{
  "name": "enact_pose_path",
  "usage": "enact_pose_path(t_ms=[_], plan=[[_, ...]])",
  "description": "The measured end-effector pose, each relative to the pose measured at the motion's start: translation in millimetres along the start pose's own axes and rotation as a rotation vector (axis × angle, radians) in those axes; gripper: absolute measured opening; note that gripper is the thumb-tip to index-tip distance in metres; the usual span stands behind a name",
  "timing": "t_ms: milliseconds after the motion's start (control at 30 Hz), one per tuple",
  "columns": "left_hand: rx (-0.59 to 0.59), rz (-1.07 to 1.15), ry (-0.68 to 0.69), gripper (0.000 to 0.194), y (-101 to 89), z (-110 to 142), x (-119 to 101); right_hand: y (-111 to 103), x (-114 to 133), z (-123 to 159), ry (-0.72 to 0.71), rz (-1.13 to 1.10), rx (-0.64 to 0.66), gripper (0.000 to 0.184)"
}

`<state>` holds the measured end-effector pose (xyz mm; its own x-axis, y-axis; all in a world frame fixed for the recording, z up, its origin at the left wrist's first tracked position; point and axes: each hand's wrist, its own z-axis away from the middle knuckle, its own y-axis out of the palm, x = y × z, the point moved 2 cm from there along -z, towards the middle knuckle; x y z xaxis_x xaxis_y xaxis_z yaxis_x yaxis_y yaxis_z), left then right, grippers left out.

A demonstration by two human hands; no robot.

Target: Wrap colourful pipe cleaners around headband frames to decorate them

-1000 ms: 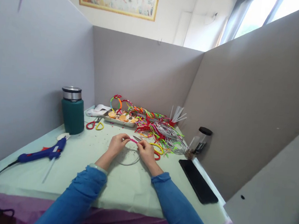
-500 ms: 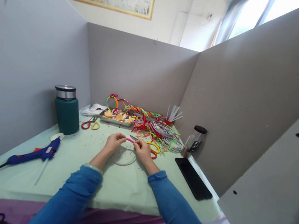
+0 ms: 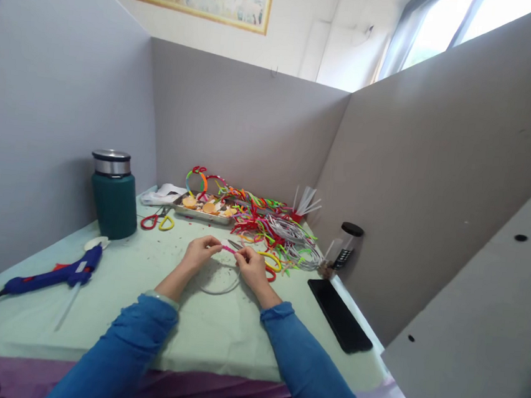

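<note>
My left hand (image 3: 200, 252) and my right hand (image 3: 250, 265) meet over the middle of the pale green table (image 3: 216, 325). Both pinch the top of a thin grey wire hoop (image 3: 219, 287) whose lower curve hangs toward me. A short pink pipe cleaner (image 3: 229, 249) runs along the hoop between my fingertips. Both hands are closed on it. Small pliers (image 3: 237, 245) lie just beyond my right hand.
A heap of coloured pipe cleaners and grey hoops (image 3: 281, 232) fills the back right. A metal tray (image 3: 204, 209), red-and-yellow scissors (image 3: 156, 221), a green flask (image 3: 112, 195), a blue glue gun (image 3: 54, 272), a black phone (image 3: 339, 315) and a dark-lidded jar (image 3: 345, 247) stand around. Partition walls enclose three sides.
My hands stay pinched on the hoop and pink pipe cleaner with only slight finger movement. The view has drifted a little to the right.
</note>
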<state>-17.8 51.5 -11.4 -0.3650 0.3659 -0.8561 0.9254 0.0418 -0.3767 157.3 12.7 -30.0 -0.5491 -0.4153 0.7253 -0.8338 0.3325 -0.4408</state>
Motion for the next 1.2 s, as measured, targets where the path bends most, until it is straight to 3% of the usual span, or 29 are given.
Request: enact_pose_path(t_ms=[233, 300, 433, 533, 633, 900, 1200], plan=[[0.117, -0.012, -0.159, 0.036, 1.6, 5, 0, -20, 1, -10, -0.135, 0.248, -0.049, 0.024], [0.160, -0.029, -0.172, 0.037, 3.2, 6, 0, -36, -9, -18, -0.079, 0.389, -0.152, 0.024], [0.228, -0.083, -0.180, 0.036, 8.3, 7, 2, -66, -38, -34, 0.172, 0.748, -0.274, 0.021], [0.233, -0.107, -0.181, 0.036, 10.2, 7, 5, -75, -57, -37, 0.275, 0.891, -0.269, 0.021], [0.228, -0.107, -0.172, 0.038, 10.4, 7, 5, -76, -66, -36, 0.273, 0.930, -0.242, 0.023], [0.263, -0.178, -0.145, 0.035, 9.1, 10, -2, -82, -65, -36, 0.190, 0.698, -0.273, 0.021], [0.291, -0.211, -0.164, 0.035, 10.5, 9, -1, -85, -80, -51, 0.047, -0.023, -0.434, 0.029]])
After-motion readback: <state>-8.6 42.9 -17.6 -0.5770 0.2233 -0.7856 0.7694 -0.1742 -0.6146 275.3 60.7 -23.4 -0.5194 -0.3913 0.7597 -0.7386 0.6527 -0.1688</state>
